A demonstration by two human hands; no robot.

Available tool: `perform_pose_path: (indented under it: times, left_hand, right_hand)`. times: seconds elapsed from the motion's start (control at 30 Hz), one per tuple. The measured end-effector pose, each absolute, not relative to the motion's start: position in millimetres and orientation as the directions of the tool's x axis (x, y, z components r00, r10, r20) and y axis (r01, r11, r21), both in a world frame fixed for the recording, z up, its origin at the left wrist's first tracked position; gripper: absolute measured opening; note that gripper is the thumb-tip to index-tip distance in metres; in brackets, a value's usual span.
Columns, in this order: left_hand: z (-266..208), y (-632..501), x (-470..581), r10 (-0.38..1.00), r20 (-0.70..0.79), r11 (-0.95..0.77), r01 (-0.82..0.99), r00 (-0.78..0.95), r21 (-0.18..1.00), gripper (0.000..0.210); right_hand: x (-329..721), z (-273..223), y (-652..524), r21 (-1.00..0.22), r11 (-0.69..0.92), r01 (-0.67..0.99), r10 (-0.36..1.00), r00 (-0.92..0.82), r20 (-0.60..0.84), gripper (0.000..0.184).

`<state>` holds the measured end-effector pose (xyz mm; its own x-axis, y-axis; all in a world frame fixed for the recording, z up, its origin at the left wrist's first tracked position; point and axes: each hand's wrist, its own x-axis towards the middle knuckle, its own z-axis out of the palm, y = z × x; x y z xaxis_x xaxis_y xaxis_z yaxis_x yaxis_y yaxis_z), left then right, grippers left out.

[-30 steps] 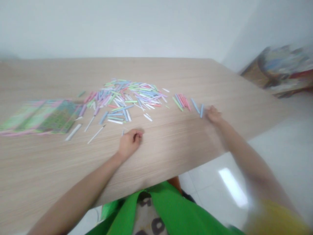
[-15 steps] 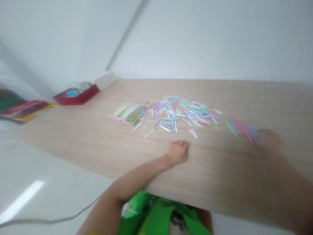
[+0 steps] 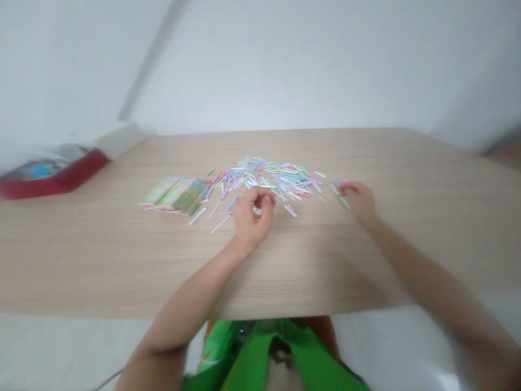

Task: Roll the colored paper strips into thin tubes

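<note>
A loose pile of thin coloured sticks (image 3: 280, 176), in pink, blue, green, lilac and white, is spread over the middle of the table. My left hand (image 3: 252, 217) is at the pile's near edge, thumb and fingers curled together in a pinch. What it holds, if anything, is hidden. To the right of the pile, my right hand (image 3: 359, 202) has its fingers closed over a small row of sticks (image 3: 342, 200). The hand covers most of that row, and I cannot make out what the fingertips grip.
Pink and green printed packets (image 3: 173, 194) lie side by side left of the pile. A red open box (image 3: 61, 176) with mixed contents stands at the far left, with a white box (image 3: 122, 138) behind it. A wall borders the wooden table (image 3: 407, 228).
My left hand has moved forward to the pile's near edge, changing from a resting fist to a pinch. My right hand has come over the small row. The view has turned right.
</note>
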<state>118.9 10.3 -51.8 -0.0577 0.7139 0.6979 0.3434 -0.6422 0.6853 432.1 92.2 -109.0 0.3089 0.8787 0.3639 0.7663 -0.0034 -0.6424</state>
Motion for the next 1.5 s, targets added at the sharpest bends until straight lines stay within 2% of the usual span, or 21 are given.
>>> perform_pose_path:
  times: [0.07, 0.13, 0.27, 0.33, 0.43, 0.5, 0.67, 0.73, 0.8, 0.93, 1.03, 1.13, 1.2, 1.27, 1.37, 1.43, 1.5]
  left_hand:
    - [-76, 19, 111, 0.771, 0.635, -0.566, 0.396, -0.057, 0.723, 0.025]
    - [-113, 28, 101, 0.801, 0.597, -0.484, 0.543, -0.041, 0.686, 0.028]
    - [-161, 37, 86, 0.873, 0.450, -0.387, 0.828, 0.187, 0.407, 0.027]
    - [-164, 40, 86, 0.904, 0.394, -0.305, 0.898, 0.168, 0.316, 0.032]
    - [-163, 42, 96, 0.934, 0.353, -0.072, 0.941, -0.052, 0.329, 0.052]
    - [-167, 40, 103, 0.946, 0.304, 0.004, 0.938, -0.117, 0.347, 0.059]
    - [-180, 31, 101, 0.966, 0.259, -0.080, 0.943, -0.007, 0.324, 0.042]
    - [-180, 32, 96, 0.975, 0.214, -0.124, 0.954, 0.065, 0.274, 0.043]
    - [-178, 36, 93, 0.978, 0.172, -0.157, 0.956, 0.117, 0.246, 0.042]
    - [-180, 45, 93, 0.959, 0.202, -0.248, 0.929, 0.196, 0.276, 0.043]
    - [-185, 45, 98, 0.959, 0.235, -0.230, 0.916, 0.157, 0.329, 0.049]
    - [-185, 38, 106, 0.973, 0.221, -0.145, 0.925, 0.069, 0.350, 0.045]
    - [-182, 33, 110, 0.973, 0.222, -0.136, 0.939, 0.067, 0.315, 0.040]
    - [-176, 32, 111, 0.970, 0.226, -0.144, 0.965, 0.093, 0.221, 0.039]
    - [-169, 34, 108, 0.979, 0.146, -0.155, 0.984, 0.141, 0.086, 0.038]
    - [-169, 39, 104, 0.982, 0.091, -0.174, 0.974, 0.162, 0.145, 0.029]
    - [-173, 45, 101, 0.973, 0.137, -0.223, 0.908, 0.185, 0.356, 0.021]
  right_hand:
    - [406, -108, 78, -0.740, 0.130, 0.659, 0.894, 0.244, 0.375, 0.028]
    - [380, -110, 62, -0.733, 0.221, 0.643, 0.917, 0.119, 0.381, 0.027]
    - [338, -127, 37, -0.567, 0.341, 0.750, 0.918, -0.136, 0.373, 0.027]
    - [323, -139, 34, -0.510, 0.385, 0.769, 0.913, -0.236, 0.334, 0.028]
    - [301, -155, 41, -0.501, 0.395, 0.770, 0.917, -0.299, 0.265, 0.030]
    - [286, -162, 50, -0.496, 0.416, 0.762, 0.908, -0.325, 0.263, 0.032]
    - [258, -172, 73, -0.407, 0.528, 0.745, 0.848, -0.446, 0.286, 0.031]
    - [256, -174, 81, -0.417, 0.527, 0.740, 0.848, -0.424, 0.318, 0.030]
    - [258, -175, 87, -0.471, 0.454, 0.756, 0.882, -0.308, 0.357, 0.029]
    - [265, -177, 91, -0.586, 0.323, 0.743, 0.917, -0.091, 0.389, 0.027]
    - [265, -177, 87, -0.580, 0.357, 0.733, 0.912, -0.137, 0.387, 0.025]
    - [262, -178, 82, -0.549, 0.437, 0.712, 0.886, -0.239, 0.397, 0.024]
    - [260, -180, 81, -0.552, 0.482, 0.681, 0.865, -0.270, 0.423, 0.023]
    - [258, -182, 81, -0.599, 0.489, 0.634, 0.862, -0.250, 0.440, 0.022]
    - [253, -184, 79, -0.793, 0.400, 0.460, 0.914, -0.131, 0.385, 0.020]
    - [248, -184, 76, -0.916, 0.299, 0.267, 0.954, -0.091, 0.285, 0.017]
    - [244, -182, 73, -0.976, 0.200, 0.084, 0.976, -0.108, 0.191, 0.013]
